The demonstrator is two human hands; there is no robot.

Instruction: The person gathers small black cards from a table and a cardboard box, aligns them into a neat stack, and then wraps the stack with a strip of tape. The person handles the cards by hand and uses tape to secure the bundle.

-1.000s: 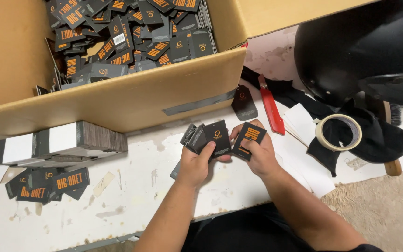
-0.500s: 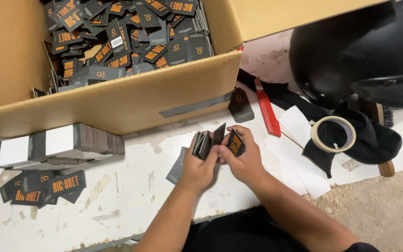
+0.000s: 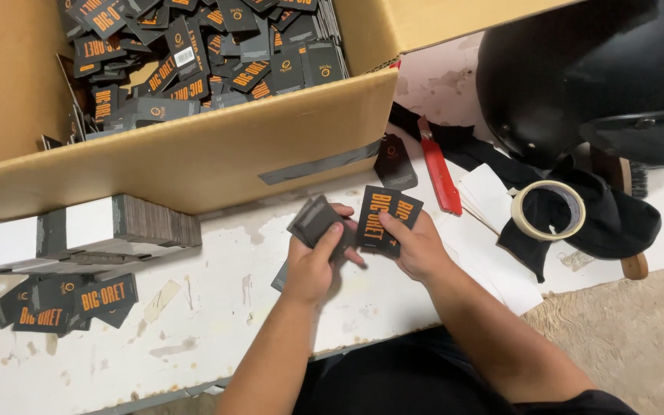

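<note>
Head view shows the left hand point(image 3: 310, 257) gripping a small fanned stack of dark grey card tags point(image 3: 317, 221) above the scuffed white table point(image 3: 217, 307). The right hand point(image 3: 418, 246) pinches two black rectangular card tags with orange lettering point(image 3: 387, 220), their long axes running away from the person towards the brown cardboard box point(image 3: 194, 154).

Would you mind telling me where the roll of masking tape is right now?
In the head view, the roll of masking tape lies right of the person's hands, on black cloth below the black helmet, right of the red box cutter.
</note>
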